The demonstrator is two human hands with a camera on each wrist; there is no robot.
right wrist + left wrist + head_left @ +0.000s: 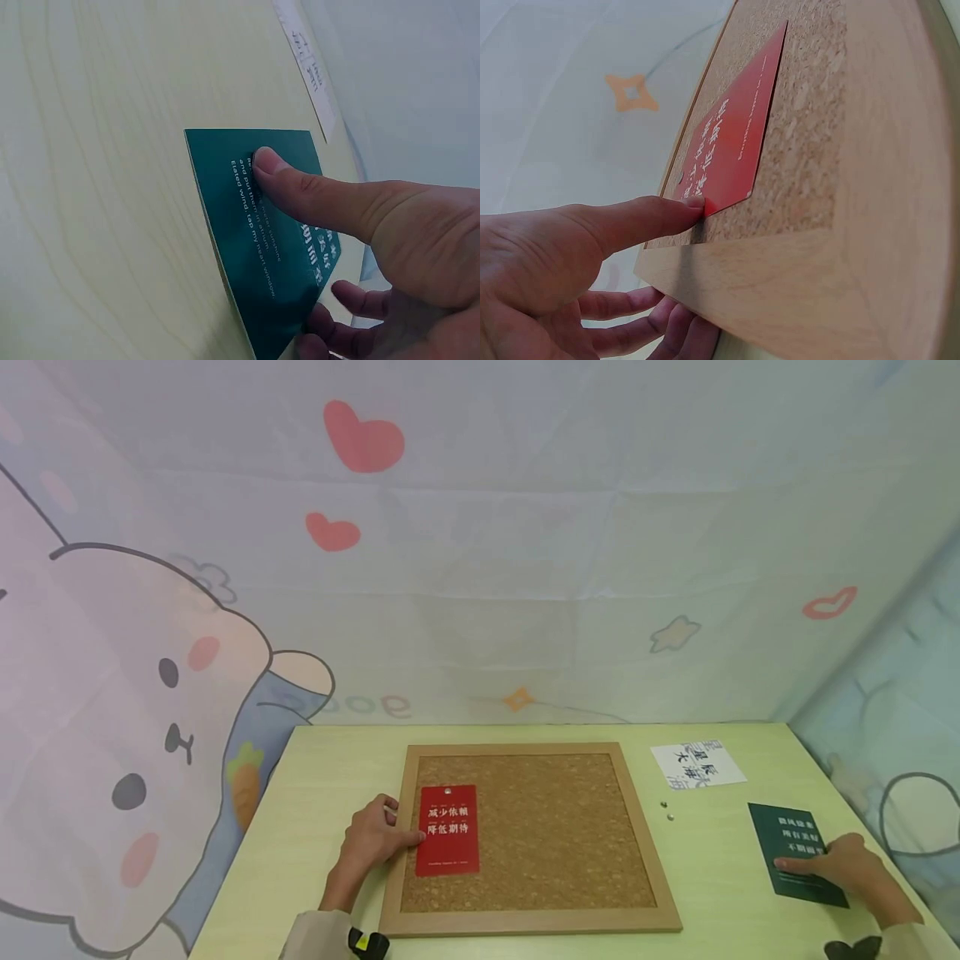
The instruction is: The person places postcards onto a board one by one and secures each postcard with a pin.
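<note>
Green card (786, 841) pinched in right hand (852, 865).

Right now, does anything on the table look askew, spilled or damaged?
I see no spill or damage. The white card and green card are askew to the corkboard, and two shiny bits sit loose on the table, too small to identify.

Soft, even, rather muted light fills the head view, greyish violet over the left of the backdrop (480, 610) and yellower towards the counter (720, 877). The cloth at the far right is blurred. In the left wrist view, the left hand's (547, 259) thumb drops a dark shadow across the wooden frame (780, 277). The right wrist view looks dim, lettering on the white card (307, 64) fuzzy, a faint shadow beside the green card (232, 225)
</note>
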